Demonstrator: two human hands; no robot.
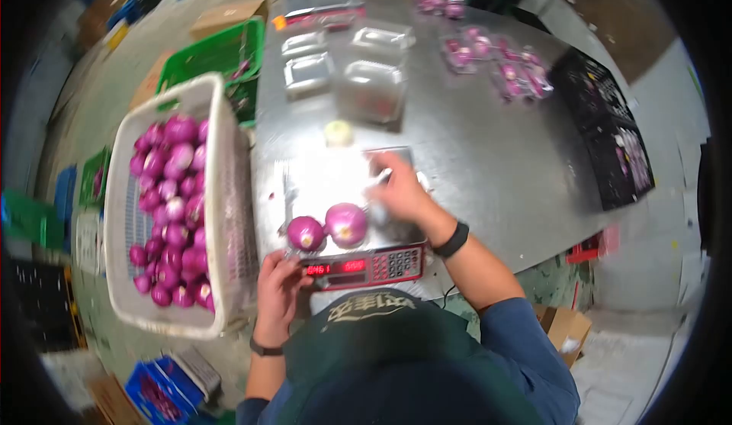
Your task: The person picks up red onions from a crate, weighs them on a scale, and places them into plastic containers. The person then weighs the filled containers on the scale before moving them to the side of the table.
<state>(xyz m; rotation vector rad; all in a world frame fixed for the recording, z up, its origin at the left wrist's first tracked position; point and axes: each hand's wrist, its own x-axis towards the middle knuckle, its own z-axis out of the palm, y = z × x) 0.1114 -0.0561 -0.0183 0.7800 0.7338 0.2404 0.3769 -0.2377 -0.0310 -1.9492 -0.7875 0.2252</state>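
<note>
Two purple onions point(306, 233) point(346, 224) rest side by side on the front of a digital scale point(364, 267) with a red panel and lit display. My left hand point(277, 281) is at the scale's front left corner, its fingers bent and slightly apart, just below the left onion. Over the right side of the weighing plate, my right hand point(401, 190) has its fingers curled in; motion blurs whatever is between them. A pale, peeled-looking onion point(338, 133) sits behind the plate. Glare hides much of the plate's surface.
Left of the metal table point(488, 196) stands a white basket point(219, 196) of purple onions. Clear plastic boxes point(372, 89) are stacked behind the scale. Packed onions point(520, 74) lie at the back right, and black crates point(602, 120) line the right edge. A green crate point(255, 43) is at back left.
</note>
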